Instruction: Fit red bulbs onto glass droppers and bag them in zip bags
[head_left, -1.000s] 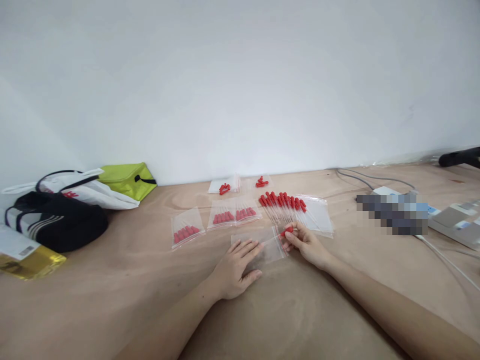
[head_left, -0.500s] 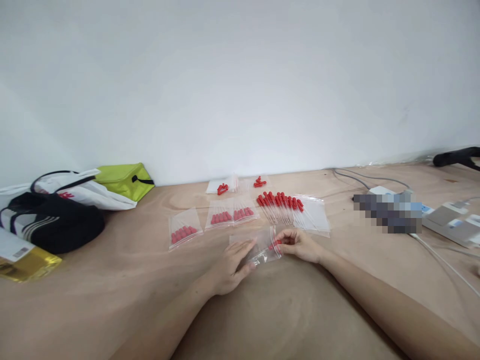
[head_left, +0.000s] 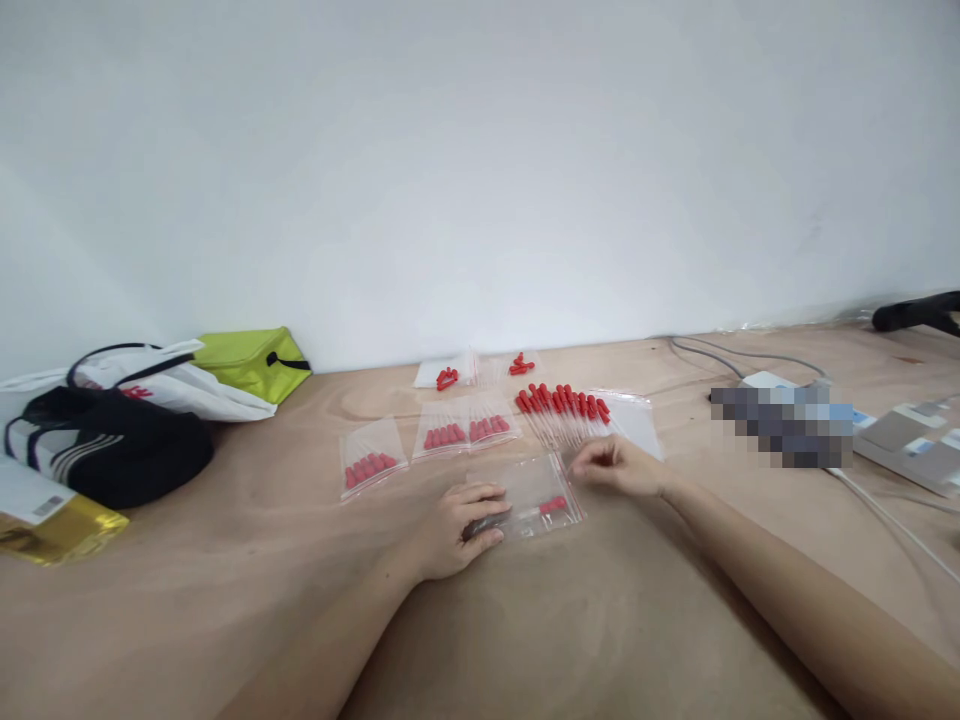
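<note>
A clear zip bag (head_left: pixel 529 490) lies in front of me, its red-lined mouth to the right, with a red-tipped stick (head_left: pixel 553 505) inside. My left hand (head_left: pixel 465 530) rests on the bag's left end, fingers apart and thumb at the lower edge. Just right of the bag's mouth is my right hand (head_left: pixel 619 466), its fingers curled together; whether they hold anything is hidden. Behind it a fan of red-tipped sticks (head_left: pixel 562 402) lies partly on more clear bags (head_left: pixel 637 420). Filled bags (head_left: pixel 373 455) of red-tipped sticks lie to the left and behind.
Small red pieces (head_left: pixel 447 378) lie on bags near the wall. At left are a black bag (head_left: pixel 135 445), a white bag (head_left: pixel 172 385), a green bag (head_left: pixel 251 362) and a yellow packet (head_left: pixel 67 525). Grey cables (head_left: pixel 735 352) and a blurred-out object (head_left: pixel 784 428) are at right.
My right hand has moved away from the bag's mouth, up and to the right. The bag now lies flatter with the red-tipped stick left inside. My left hand has stayed on it.
</note>
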